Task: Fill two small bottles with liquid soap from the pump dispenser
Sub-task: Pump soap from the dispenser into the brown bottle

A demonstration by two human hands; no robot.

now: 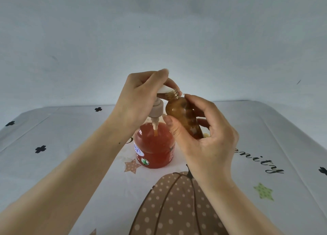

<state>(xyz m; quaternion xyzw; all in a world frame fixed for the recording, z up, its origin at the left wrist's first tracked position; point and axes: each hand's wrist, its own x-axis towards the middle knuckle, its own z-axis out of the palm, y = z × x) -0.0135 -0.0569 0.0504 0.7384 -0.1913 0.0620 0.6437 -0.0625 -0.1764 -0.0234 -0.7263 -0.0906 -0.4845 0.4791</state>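
A: What is the left hand (139,96) doing?
B: It is curled over the white pump (164,90) on top of the dispenser (154,146), with the thumb laid over the top and a fingertip showing past the spout.
A: And the dispenser itself?
B: It stands upright on the worktop (70,137), straight below that hand. The body is clear and mostly full of orange-red soap, and the dip tube shows through it.
A: The right hand (203,133)?
B: It pinches a small amber bottle (182,114), thumb on the near side and fingers curled round the far side. The bottle is held in the air, just right of the left hand.
A: Upright?
B: Tilted, with the neck leaning up and left toward the left hand. The threaded neck is bare, and the open mouth sits right at the spout's tip, under the left fingertips. I can't tell whether the two touch.
A: Any soap in it?
B: The body looks orange-brown with pale flecks low down, but I can't read a level.
A: What lies under the arms?
B: A printed cloth on the worktop. There is a dotted brown pumpkin (177,208) beneath the right wrist. A brown star (131,165) lies below the left hand, just beside the dispenser's base, and a green star (263,192) lies off to the right of the right forearm.
A: Anything behind the right hand?
B: A pale scrap peeks out past the palm, too hidden to name.
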